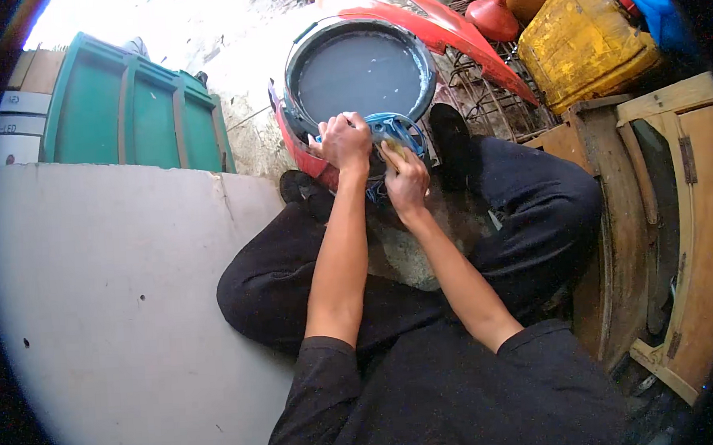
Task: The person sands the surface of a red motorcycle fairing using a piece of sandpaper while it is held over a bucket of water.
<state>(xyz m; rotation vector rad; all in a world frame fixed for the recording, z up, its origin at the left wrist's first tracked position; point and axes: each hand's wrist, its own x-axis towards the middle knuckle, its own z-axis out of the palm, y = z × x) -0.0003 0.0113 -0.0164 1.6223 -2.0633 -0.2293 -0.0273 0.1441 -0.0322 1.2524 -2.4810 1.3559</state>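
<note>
In front of me is a round black bucket (429,98) with murky grey water (357,76) in it. At its near rim is a glossy blue piece (396,128), partly covered by my hands; its kind I cannot make out. My left hand (346,142) is closed at the left end of the blue piece, its fingers curled round it. My right hand (407,179) pinches a small yellowish pad (393,150) against the near side of the piece. Red curved plastic panels (443,26) lie behind and beside the bucket.
A large pale board (119,299) fills the left side, with a green panelled frame (137,105) behind it. At right stand a dirty yellow jerrycan (585,41), a red funnel (494,15) and wooden furniture (706,204). My legs are bent either side of the bucket's near edge.
</note>
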